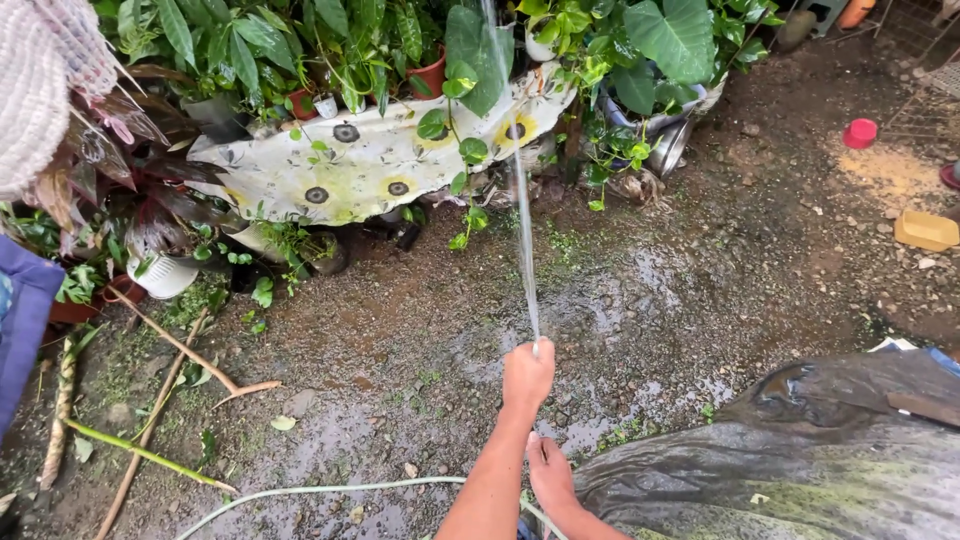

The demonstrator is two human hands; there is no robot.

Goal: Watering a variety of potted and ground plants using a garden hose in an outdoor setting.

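My left hand (pixel 527 375) is stretched out in front of me, shut on the end of a pale green hose (pixel 330 489). A thin jet of water (pixel 522 220) shoots from it towards the potted plants (pixel 300 50) at the back. My right hand (pixel 550 475) is lower and closer to me, just right of my left forearm. The hose passes beside it, and its grip is not visible. From the lower left the hose runs along the wet ground and goes behind my left arm.
A white planter with sunflower prints (pixel 370 160) lies under the foliage. A white pot (pixel 160 275) and cut stalks (pixel 180 350) are at the left. A wet dark tarp (pixel 800 450) covers the lower right. A red lid (pixel 860 133) and a yellow tray (pixel 925 230) lie on the muddy ground at the far right.
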